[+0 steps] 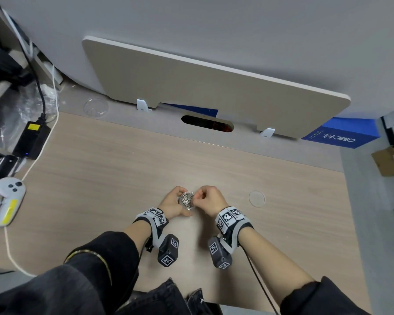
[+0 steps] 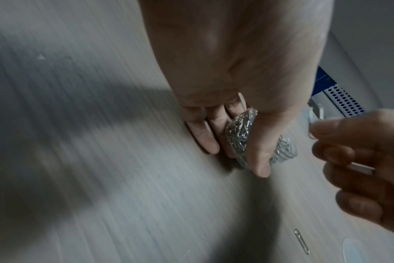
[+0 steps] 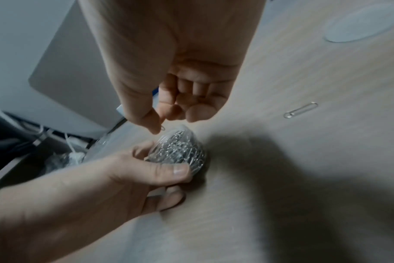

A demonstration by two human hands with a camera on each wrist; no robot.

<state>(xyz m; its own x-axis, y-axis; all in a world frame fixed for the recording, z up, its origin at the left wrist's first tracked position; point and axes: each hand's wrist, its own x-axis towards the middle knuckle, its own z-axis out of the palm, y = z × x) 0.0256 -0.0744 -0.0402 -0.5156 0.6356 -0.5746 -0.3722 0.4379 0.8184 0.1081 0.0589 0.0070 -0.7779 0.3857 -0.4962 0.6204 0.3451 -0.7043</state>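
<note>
- The clear round container [image 1: 187,200], packed with silver clips, sits tilted on the desk [image 1: 100,173]. It is near the front edge and about midway across, right between your two hands.
- Your left hand [image 1: 172,206] grips the container. The thumb [image 3: 169,170] curls across its near side, the fingers [image 2: 200,135] wrap round the far side, and the fingertips are down on the desk.
- Your right hand [image 1: 210,201] hovers just above and beside the container. Thumb and forefinger pinch a single paper clip [image 2: 312,128], and the other fingers are curled toward the palm.
- In the right wrist view the pinched clip's tip hangs just over the container's upper rim. You cannot tell from the frames whether it touches.
- Your hands are close together, each clamped on its own thing.
- A loose paper clip [image 3: 300,110] lies flat on the desk to the right of your right hand, apart from the container.
- A clear round lid [image 1: 256,198] lies flat on the desk farther right, beyond that clip.
- A beige divider panel [image 1: 203,87] stands along the back of the desk, with a blue box [image 1: 341,135] behind its right end.
- At the left edge sit a black power adapter [image 1: 32,137] and a white controller [image 1: 8,201] with a yellow strip.
- A second clear round dish [image 1: 96,108] lies at the back left.
</note>
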